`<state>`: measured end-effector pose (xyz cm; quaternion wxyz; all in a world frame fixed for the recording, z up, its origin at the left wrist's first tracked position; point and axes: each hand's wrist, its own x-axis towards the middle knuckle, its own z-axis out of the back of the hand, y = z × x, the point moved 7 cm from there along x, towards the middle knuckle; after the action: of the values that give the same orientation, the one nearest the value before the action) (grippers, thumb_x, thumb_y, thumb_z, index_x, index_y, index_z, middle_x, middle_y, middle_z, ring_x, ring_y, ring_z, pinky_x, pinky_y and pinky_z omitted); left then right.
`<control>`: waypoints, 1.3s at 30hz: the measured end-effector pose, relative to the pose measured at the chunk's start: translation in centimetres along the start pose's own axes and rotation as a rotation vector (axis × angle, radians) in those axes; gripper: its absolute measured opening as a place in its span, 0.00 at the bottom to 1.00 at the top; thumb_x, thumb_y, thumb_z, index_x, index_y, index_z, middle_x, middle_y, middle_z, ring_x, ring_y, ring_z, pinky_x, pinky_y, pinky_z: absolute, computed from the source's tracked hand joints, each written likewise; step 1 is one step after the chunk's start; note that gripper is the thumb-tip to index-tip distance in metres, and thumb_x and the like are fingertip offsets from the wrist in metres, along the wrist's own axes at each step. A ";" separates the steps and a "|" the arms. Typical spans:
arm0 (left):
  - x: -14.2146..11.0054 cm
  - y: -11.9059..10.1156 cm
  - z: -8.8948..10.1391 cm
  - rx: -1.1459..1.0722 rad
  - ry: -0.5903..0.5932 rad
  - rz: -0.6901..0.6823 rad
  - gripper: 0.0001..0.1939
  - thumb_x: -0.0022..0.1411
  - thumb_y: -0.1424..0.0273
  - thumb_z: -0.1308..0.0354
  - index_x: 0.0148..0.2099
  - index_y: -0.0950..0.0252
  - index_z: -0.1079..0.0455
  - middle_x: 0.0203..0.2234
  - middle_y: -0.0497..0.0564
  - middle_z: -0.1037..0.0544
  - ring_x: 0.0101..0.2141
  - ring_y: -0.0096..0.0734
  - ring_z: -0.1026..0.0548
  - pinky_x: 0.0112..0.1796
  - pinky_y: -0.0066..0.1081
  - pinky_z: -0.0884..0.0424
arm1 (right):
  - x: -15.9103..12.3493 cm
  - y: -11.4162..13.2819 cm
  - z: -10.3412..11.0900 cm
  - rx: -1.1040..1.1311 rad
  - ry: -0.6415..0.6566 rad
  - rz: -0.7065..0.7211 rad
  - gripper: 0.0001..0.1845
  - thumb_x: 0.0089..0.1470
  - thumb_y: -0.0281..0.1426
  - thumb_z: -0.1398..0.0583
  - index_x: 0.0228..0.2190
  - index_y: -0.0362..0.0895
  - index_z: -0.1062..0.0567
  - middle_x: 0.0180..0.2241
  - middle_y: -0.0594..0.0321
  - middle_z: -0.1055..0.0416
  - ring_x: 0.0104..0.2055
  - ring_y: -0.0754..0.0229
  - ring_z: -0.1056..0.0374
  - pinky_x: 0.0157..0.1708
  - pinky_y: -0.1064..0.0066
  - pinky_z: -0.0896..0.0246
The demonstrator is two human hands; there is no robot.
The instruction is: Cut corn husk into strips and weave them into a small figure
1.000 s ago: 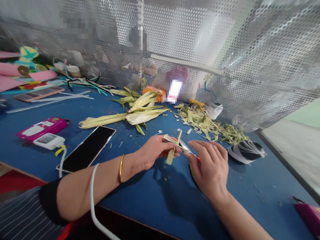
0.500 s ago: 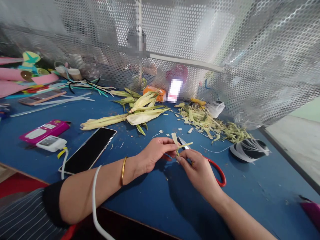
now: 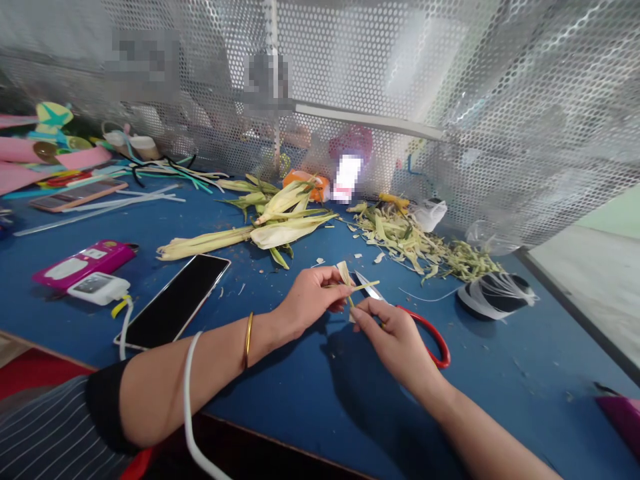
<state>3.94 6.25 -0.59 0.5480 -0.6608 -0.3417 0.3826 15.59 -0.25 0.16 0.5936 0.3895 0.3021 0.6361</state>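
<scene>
My left hand is closed in a pinch on a small folded piece of pale leaf strip above the blue table. My right hand is closed too, its fingertips gripping the lower end of the same strip. Red-handled scissors lie flat on the table just behind my right hand, blades pointing away toward the leaf piece. A gold bangle sits on my left wrist.
A bundle of pale green leaves lies behind my hands, a heap of leaf trimmings to the right. A black phone, a pink case, a white charger and a thread spool lie around. Perforated metal screen walls the back.
My right hand has put the scissors down on the table and moved to pinch the leaf strip together with my left hand. The strip is now folded smaller.
</scene>
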 end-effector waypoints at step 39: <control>-0.3 0.1 -0.8 0.191 0.120 0.025 0.10 0.55 0.64 0.40 0.30 0.67 0.27 0.14 0.43 0.35 0.19 0.22 0.39 0.23 0.26 0.44 | 0.3 -2.1 0.4 0.645 -0.144 -0.304 0.09 0.43 0.35 0.33 0.25 0.41 0.23 0.23 0.64 0.28 0.26 0.65 0.35 0.30 0.71 0.40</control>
<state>4.49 5.62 -0.57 0.6232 -0.6314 -0.2619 0.3799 17.06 0.25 -1.34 0.5478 0.5512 0.4991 0.3835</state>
